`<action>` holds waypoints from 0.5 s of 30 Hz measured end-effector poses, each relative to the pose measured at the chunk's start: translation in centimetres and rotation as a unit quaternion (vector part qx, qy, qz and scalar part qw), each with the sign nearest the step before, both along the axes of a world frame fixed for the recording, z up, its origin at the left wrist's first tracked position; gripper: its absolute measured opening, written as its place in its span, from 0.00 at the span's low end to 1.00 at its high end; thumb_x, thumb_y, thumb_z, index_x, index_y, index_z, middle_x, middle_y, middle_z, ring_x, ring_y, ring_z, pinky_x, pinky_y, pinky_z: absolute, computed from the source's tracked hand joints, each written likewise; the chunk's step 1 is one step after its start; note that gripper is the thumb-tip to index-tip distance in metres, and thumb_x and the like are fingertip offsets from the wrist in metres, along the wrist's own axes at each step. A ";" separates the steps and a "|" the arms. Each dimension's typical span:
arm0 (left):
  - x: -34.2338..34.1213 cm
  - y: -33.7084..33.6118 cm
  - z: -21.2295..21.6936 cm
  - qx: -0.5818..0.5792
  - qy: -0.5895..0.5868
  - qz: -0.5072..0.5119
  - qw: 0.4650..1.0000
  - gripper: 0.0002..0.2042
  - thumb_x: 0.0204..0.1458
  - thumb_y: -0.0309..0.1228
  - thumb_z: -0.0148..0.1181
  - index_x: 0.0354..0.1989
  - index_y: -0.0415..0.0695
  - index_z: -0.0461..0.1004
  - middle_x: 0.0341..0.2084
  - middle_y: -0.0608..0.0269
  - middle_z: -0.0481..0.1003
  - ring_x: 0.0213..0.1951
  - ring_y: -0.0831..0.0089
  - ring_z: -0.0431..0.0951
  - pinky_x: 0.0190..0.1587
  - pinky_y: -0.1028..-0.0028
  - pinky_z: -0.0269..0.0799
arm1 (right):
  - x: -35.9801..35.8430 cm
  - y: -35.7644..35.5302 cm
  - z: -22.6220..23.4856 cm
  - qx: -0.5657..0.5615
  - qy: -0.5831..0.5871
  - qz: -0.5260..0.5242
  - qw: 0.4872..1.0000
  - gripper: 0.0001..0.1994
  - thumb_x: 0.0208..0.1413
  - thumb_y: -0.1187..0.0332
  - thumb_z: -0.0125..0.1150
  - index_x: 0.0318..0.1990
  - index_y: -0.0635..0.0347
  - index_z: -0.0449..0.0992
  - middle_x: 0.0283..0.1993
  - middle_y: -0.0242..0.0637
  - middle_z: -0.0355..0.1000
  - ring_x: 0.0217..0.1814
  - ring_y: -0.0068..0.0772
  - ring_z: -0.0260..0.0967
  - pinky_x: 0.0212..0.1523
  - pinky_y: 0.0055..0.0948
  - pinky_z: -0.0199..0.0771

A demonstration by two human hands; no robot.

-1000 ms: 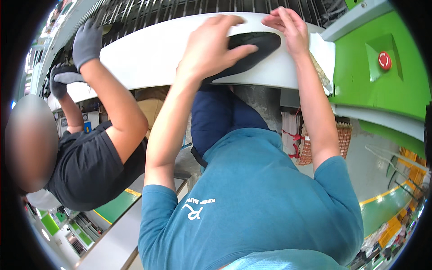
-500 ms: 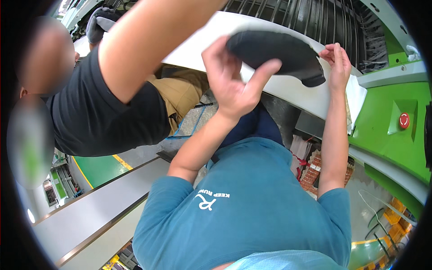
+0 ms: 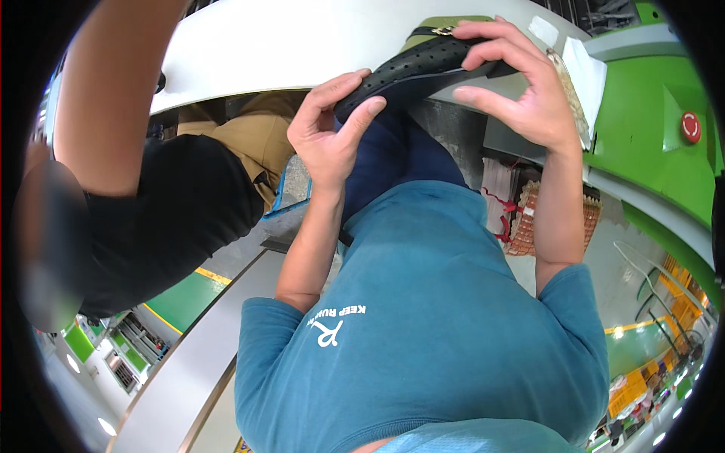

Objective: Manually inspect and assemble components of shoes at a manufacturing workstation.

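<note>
Piece in black (image 3: 414,72), sole-shaped and dotted with holes on its visible face, held at the upper centre of the frame over the near edge of a white table (image 3: 249,64). The left hand (image 3: 325,134) pinches the lower-left end between thumb and fingers; the right hand (image 3: 542,107) curves its fingers over the upper-right end, its thumb spread well apart from them, and whether that thumb's tip meets the underside cannot be told. Stage, as judged from the hold: picking up is done, the piece being in hand and tilted, with a smooth underside showing below the holes; setting it down is not yet done, and whether any work on its surface is finished cannot be told. Just beyond, at the top of the frame, shows an olive-green item (image 3: 445,22) with a black strap (image 3: 425,31); whether it is joined to the piece is unclear. At right stands a green machine housing (image 3: 630,113) bearing a red button (image 3: 690,127); at upper left, a co-worker's arm (image 3: 117,98) crosses the frame
</note>
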State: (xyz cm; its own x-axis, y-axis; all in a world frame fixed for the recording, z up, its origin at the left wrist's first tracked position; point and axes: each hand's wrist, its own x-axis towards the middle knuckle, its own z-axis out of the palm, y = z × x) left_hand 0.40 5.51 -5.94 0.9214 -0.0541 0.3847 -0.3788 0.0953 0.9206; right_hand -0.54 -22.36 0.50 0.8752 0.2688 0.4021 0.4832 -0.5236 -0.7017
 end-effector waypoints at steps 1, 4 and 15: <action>0.1 -0.2 0.3 0.005 0.003 -0.009 1.000 0.18 0.48 0.17 0.78 0.48 0.35 0.82 0.48 0.46 0.83 0.52 0.63 0.84 0.58 0.66 0.80 | 0.1 0.4 0.0 0.002 0.005 -0.007 1.000 0.13 0.50 0.70 0.78 0.41 0.59 0.80 0.62 0.37 0.79 0.68 0.42 0.73 0.75 0.43 0.62; 0.5 -0.7 1.0 0.020 0.024 -0.029 0.999 0.17 0.48 0.17 0.79 0.46 0.35 0.83 0.48 0.47 0.84 0.52 0.64 0.84 0.58 0.67 0.80 | 0.1 1.1 0.2 0.042 0.008 -0.039 0.998 0.12 0.50 0.71 0.80 0.39 0.59 0.80 0.56 0.39 0.80 0.58 0.40 0.75 0.63 0.38 0.71; 2.5 -1.1 2.6 0.072 0.076 -0.081 0.991 0.14 0.47 0.24 0.82 0.43 0.41 0.86 0.45 0.63 0.82 0.43 0.77 0.82 0.44 0.77 0.76 | 0.7 0.9 1.3 0.080 0.063 -0.035 0.994 0.14 0.49 0.68 0.79 0.30 0.57 0.75 0.47 0.38 0.79 0.52 0.40 0.74 0.57 0.38 0.70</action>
State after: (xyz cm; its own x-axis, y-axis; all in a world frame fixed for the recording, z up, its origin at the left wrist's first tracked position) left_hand 2.89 4.40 -3.37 0.9427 -0.2510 0.2199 -0.2252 0.0077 0.9743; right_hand 0.18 -21.45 1.82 0.9358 0.1474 0.3202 0.3521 -0.4304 -0.8312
